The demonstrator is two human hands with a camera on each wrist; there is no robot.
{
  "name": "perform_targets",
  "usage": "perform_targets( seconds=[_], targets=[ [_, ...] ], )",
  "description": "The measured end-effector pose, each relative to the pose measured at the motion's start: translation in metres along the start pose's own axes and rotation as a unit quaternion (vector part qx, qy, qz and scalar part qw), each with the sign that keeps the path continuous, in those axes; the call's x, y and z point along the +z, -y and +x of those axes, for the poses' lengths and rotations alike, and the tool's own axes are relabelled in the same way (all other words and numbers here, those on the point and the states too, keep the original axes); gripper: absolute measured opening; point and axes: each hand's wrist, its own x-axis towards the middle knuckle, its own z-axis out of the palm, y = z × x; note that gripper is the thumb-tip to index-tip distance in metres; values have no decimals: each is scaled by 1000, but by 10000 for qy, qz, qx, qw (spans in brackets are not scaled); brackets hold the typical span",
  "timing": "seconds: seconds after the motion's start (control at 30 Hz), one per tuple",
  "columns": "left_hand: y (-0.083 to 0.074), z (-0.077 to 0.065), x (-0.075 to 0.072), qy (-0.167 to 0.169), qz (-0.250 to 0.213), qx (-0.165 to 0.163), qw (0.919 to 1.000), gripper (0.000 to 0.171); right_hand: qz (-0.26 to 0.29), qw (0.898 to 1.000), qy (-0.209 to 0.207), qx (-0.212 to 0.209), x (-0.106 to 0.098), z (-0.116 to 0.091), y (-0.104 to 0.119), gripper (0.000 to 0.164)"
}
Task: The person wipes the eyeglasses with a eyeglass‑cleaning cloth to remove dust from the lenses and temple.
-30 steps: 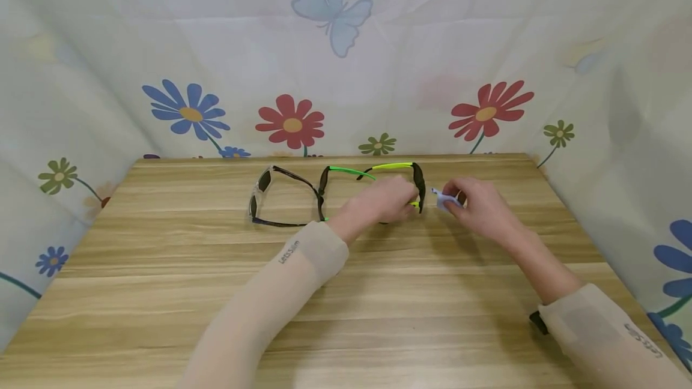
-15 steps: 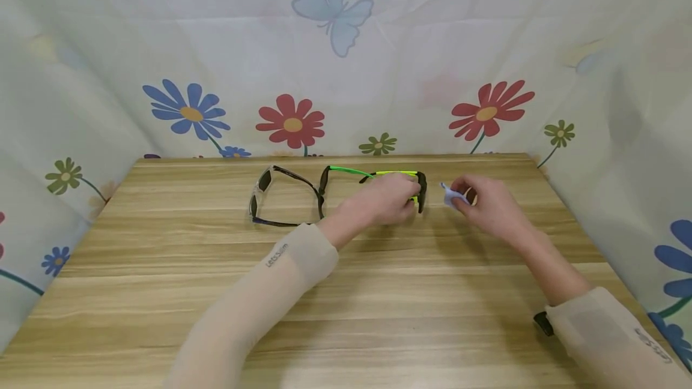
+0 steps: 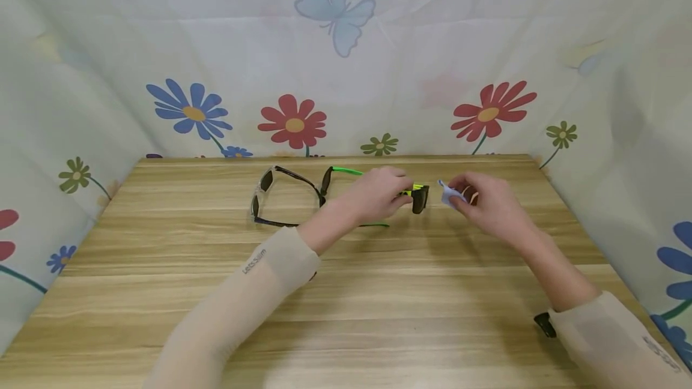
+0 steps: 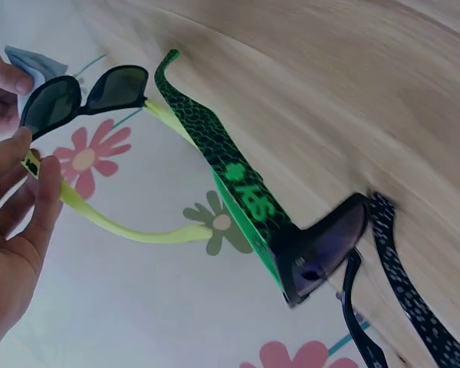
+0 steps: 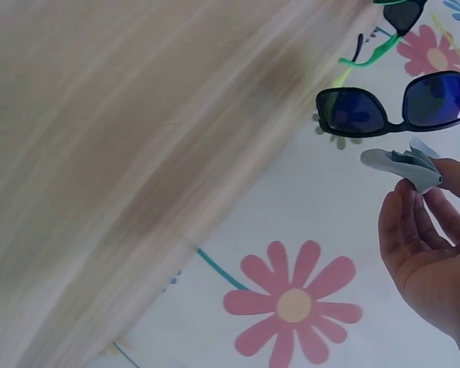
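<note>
Over a streaky wood-grain table, the right hand is pinching a folded, soft-looking pale-blue cloth near yellow-armed sunglasses, which the left hand is gripping near one hinge. The right wrist view is showing a blue sheen on their rounded lenses; the left wrist view alone is revealing scaly print on green-armed sunglasses. Flowered fabric is hanging behind.

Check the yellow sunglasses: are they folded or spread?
Spread: in the left wrist view, both yellow arms extend back from the lenses, one running behind the green pair.
</note>
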Motion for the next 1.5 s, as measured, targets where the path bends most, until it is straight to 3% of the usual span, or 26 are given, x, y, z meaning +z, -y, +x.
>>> perform_targets(
  seconds=[0.27,0.5,0.9,1.2,1.5],
  targets=[
    [8,-16,-11,-325,-196,-28,9993,19,81,9994,-13,-328,-2,0,15,22],
    [12,-25,-19,-1016,-371,119,9941,19,140,9984,-205,-499,-2,1,29,30],
    [8,-30,-22,-1826,-696,345,9801,17,383,9872,-962,-1217,-5,5,50,25],
    [7,-29,-27,-2539,-998,483,9609,15,579,9772,-1498,-1390,-13,4,62,27],
    [3,-37,-40,-2617,-781,362,9613,16,428,9795,-1474,-1305,-20,4,69,22]
  ],
)
